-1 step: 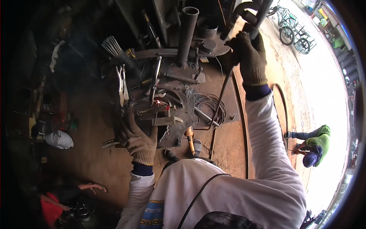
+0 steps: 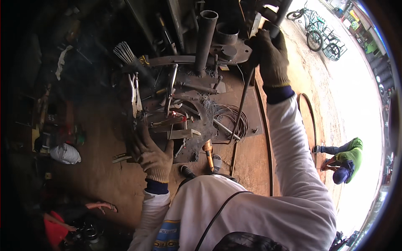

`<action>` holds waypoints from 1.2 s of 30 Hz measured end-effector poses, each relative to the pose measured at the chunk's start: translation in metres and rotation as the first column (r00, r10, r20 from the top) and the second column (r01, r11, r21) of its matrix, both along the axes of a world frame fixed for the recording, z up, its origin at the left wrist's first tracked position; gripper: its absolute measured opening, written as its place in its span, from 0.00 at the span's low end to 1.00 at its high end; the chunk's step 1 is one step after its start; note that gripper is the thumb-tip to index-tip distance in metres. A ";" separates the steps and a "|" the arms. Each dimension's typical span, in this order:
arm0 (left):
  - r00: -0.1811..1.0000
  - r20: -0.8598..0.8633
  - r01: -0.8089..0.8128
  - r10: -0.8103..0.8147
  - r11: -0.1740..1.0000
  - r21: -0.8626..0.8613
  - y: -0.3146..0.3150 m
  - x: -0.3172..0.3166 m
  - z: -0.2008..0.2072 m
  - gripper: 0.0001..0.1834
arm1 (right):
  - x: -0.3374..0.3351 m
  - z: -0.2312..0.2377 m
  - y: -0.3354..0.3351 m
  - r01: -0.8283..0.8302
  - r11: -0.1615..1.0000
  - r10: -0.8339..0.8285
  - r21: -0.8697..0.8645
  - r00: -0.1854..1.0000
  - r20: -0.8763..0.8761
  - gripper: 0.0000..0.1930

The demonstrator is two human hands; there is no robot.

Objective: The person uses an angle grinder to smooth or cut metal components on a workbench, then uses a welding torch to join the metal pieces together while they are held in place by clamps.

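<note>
My right hand (image 2: 272,58), in a brown knit glove, is closed around a dark metal pipe (image 2: 274,30) at the top right of the workbench. A thin bent rod (image 2: 244,104) slants down from below that hand toward the bench. My left hand (image 2: 154,157), gloved alike, lies at the bench's left edge with its thumb apart; its fingertips are in shadow. Just beyond it are locking pliers (image 2: 135,94) and a flat metal bar (image 2: 181,134). A second pair of pliers (image 2: 171,85) stands farther right. An upright steel tube (image 2: 206,39) rises at the back.
A wire coil (image 2: 226,121) and a yellow-handled tool (image 2: 208,155) are at the bench's right and near sides. Thin rods (image 2: 124,51) fill a holder at back left. A crouching person in green (image 2: 354,157) is at right; another person's leg (image 2: 102,206) shows lower left.
My right hand has moved slightly up and left with the pipe. The dark curved piece beyond it has shifted, uncovering more of the plate at the back. My left hand stays put.
</note>
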State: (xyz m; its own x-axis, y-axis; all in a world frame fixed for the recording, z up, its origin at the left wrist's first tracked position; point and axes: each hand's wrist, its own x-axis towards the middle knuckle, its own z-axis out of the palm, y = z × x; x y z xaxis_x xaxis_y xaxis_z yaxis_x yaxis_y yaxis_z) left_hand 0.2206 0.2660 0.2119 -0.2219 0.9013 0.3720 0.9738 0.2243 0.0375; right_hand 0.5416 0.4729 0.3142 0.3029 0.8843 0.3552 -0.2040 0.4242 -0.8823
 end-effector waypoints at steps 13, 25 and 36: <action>0.995 0.102 0.007 -0.002 0.999 -0.049 -0.056 0.003 0.009 0.45 | -0.059 0.006 0.112 0.312 0.943 -0.331 0.111 0.863 0.382 0.27; 0.998 -0.042 0.045 -0.047 0.998 -0.034 -0.065 -0.010 -0.002 0.42 | -0.042 -0.044 0.098 0.198 0.977 -0.197 0.073 0.736 0.647 0.20; 0.986 -0.152 -0.081 0.072 0.995 -0.055 0.011 -0.008 -0.011 0.67 | -0.051 -0.145 -0.043 0.249 0.962 -0.121 -0.112 0.756 0.643 0.31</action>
State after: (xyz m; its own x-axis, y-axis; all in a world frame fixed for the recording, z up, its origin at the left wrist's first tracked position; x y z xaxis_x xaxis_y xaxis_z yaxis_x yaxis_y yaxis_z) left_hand 0.2122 0.2769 0.2008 -0.2373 0.9058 0.3511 0.9472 0.2960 -0.1234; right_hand 0.4906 0.4301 0.1697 0.2344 0.9011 0.3648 0.4854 0.2166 -0.8471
